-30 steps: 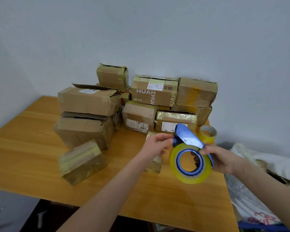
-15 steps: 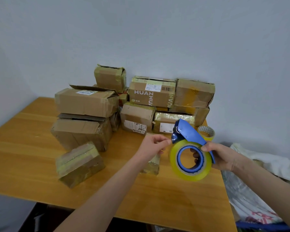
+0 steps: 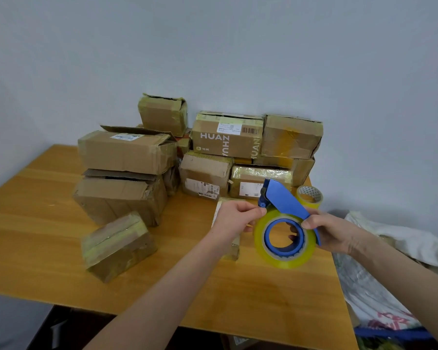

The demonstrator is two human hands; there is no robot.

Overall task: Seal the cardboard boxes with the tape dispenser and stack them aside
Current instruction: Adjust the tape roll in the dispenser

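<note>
Right hand gripped the one blue plastic tape dispenser by its handle, left hand pinched its front edge. Roughly ten brown cardboard boxes sat behind it, plus one spare yellow tape roll.

We see a smooth wooden counter, matt creased cardboard boxes with glossy tape, a matt blue plastic dispenser, its glossy yellowish roll.
</note>
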